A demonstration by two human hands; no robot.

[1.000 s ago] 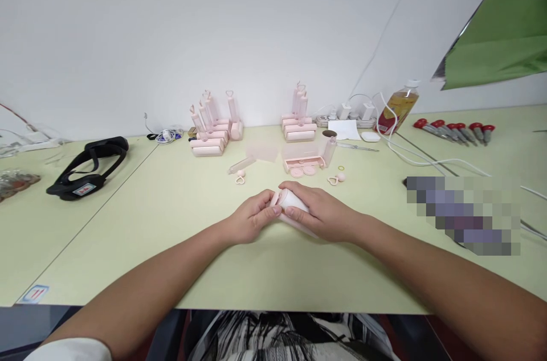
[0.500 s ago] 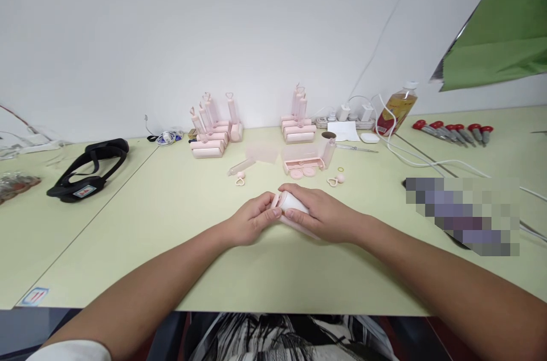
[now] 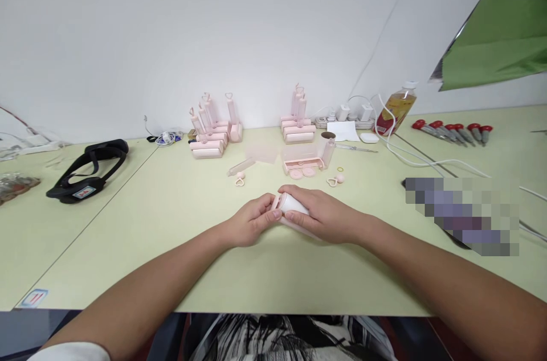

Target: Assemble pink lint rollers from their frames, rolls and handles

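Both hands hold a white lint roller (image 3: pixel 294 205) with a pink end, low over the front middle of the table. My left hand (image 3: pixel 255 218) is closed on its pink end, the thumb pressing near the rim. Around the white roll my right hand (image 3: pixel 321 214) is wrapped, covering its far part. Beyond the hands lie an open pink case (image 3: pixel 304 165) with pink discs (image 3: pixel 308 172) in front, two heart-shaped loops (image 3: pixel 240 182) with round knobs, a clear handle tube (image 3: pixel 241 167) and a yellowish ring (image 3: pixel 341 169).
Assembled pink lint rollers (image 3: pixel 207 148) stand at the back left, others (image 3: pixel 299 132) at the back middle. A cardboard-cored tube (image 3: pixel 328 142), tweezers (image 3: pixel 356 148), a bottle (image 3: pixel 395 110), white cables and red-handled tools (image 3: pixel 459 133) are on the right. A black headset (image 3: pixel 88 170) lies left.
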